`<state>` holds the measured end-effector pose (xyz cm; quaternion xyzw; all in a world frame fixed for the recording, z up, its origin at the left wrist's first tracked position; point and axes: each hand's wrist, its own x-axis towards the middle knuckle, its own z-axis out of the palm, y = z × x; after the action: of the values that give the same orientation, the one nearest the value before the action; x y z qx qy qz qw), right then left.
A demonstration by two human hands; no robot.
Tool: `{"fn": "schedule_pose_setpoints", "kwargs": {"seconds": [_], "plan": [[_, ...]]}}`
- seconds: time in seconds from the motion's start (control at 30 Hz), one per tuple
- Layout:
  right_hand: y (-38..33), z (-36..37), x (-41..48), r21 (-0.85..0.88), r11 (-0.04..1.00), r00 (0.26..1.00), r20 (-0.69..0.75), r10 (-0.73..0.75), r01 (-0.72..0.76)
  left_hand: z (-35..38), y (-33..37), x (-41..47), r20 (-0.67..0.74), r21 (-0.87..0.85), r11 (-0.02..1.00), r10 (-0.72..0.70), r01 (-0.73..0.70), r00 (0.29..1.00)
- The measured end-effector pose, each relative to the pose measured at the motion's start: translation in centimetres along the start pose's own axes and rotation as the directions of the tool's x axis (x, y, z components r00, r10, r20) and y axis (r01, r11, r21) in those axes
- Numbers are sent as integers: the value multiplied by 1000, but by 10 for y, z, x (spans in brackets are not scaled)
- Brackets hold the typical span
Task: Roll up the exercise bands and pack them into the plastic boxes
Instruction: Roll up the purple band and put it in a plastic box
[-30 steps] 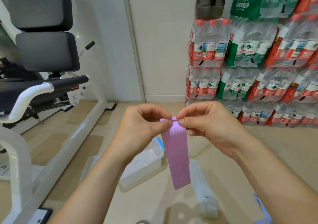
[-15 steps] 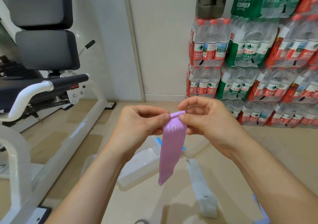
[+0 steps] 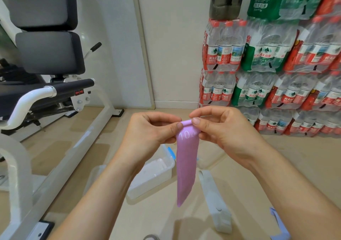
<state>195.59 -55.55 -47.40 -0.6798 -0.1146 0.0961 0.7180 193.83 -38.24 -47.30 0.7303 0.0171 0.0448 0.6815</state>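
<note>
A pink exercise band (image 3: 186,166) marked "10 LB" hangs in mid-air, its top edge curled into a small roll. My left hand (image 3: 151,130) pinches the left end of that roll between thumb and fingers. My right hand (image 3: 221,129) pinches the right end. Below on the floor stands a clear plastic box (image 3: 156,173) with a blue latch, partly hidden behind my left forearm. A white band (image 3: 214,199) lies flat on the floor to the right of the pink one. A pale blue band (image 3: 278,226) shows at the bottom right edge.
A white-framed exercise machine (image 3: 55,95) with black pads fills the left side. Shrink-wrapped packs of water bottles (image 3: 267,73) are stacked against the wall at the right. Beige floor tiles lie between them.
The hanging part of the pink band has twisted and narrowed, and its top is rolled over a little more. Both hands stay at the top edge.
</note>
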Motion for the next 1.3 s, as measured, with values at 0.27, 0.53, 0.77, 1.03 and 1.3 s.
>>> {"fn": "schedule_pose_setpoints", "kwargs": {"seconds": [0.27, 0.53, 0.77, 1.03, 1.3], "plan": [[1, 0, 1, -97, 995, 997, -82, -16, 8, 0, -2, 1, 17, 22, 999, 32, -32, 999], [2, 5, 1, -132, 990, 993, -93, -71, 58, 7, 1, -4, 33, 30, 997, 68, -69, 997], [4, 3, 2, -25, 1000, 998, -66, -5, 3, 10, 0, -1, -14, 1, 996, 94, -94, 995], [4, 2, 1, -72, 997, 994, -104, -26, 18, 8, -3, 1, 6, -10, 998, 60, -60, 998], [3, 2, 1, -137, 990, 992, -127, 13, -31, 5, -2, 3, -58, -35, 995, 87, -89, 995]]}}
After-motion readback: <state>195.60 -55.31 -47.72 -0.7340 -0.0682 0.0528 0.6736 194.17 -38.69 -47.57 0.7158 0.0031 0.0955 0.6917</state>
